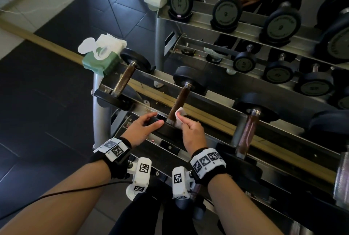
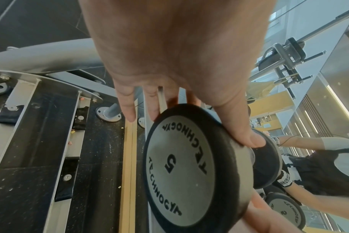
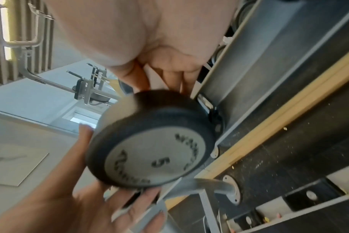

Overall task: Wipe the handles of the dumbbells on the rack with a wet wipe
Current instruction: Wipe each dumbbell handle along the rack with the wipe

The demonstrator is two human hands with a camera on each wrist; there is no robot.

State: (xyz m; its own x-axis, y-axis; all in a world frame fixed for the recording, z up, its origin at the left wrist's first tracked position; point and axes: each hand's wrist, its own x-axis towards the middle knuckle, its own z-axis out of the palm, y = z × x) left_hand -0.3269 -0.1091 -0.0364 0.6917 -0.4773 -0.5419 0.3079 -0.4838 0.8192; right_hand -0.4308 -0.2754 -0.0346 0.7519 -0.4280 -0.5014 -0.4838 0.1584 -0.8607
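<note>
The middle dumbbell lies across the rack, its brown knurled handle [image 1: 177,100] running away from me. My right hand [image 1: 186,123] pinches a white wet wipe [image 1: 179,113] against the near end of that handle. My left hand [image 1: 151,121] grips the near black head [image 1: 168,130] of the same dumbbell. In the left wrist view the thumb [image 2: 247,138] lies over the rim of the head [image 2: 181,170], marked 5, with the fingers behind it. The right wrist view is blurred. It shows the head [image 3: 155,151] but not the wipe.
A green wipes packet [image 1: 100,59] with its lid open sits on the rack's left end. Other dumbbells lie to the left [image 1: 124,79] and right [image 1: 247,134]. A mirror behind the rack [image 1: 217,91] reflects it all. Dark floor tiles lie to the left.
</note>
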